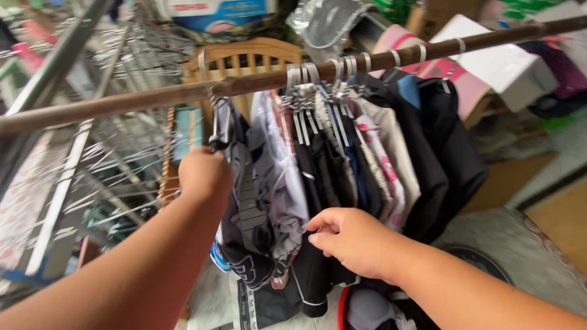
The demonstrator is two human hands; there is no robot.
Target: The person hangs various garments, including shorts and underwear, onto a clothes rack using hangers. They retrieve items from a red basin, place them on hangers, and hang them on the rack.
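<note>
Wooden rail (pixel 153 96): runs across the view, rising toward our right, and carries all the hung clothing.

Left hand (pixel 203 173): we keep it closed around the lower part of a metal hanger (pixel 219 125) whose hook sits on the rail.

Dark garment (pixel 244 208): hangs from that hanger, just beside our left hand.

Right hand (pixel 348 238): fingers curled, loosely closed, touching the front of the hanging clothes (pixel 342 165); we cannot tell whether it pinches any fabric.

Hanger hooks (pixel 318 76): a crowded cluster of metal hooks on the rail, above the clothes.

Black jacket (pixel 449 159): hangs at the far right end of the row.

Wooden chair (pixel 257 52): stands behind the rail.
</note>
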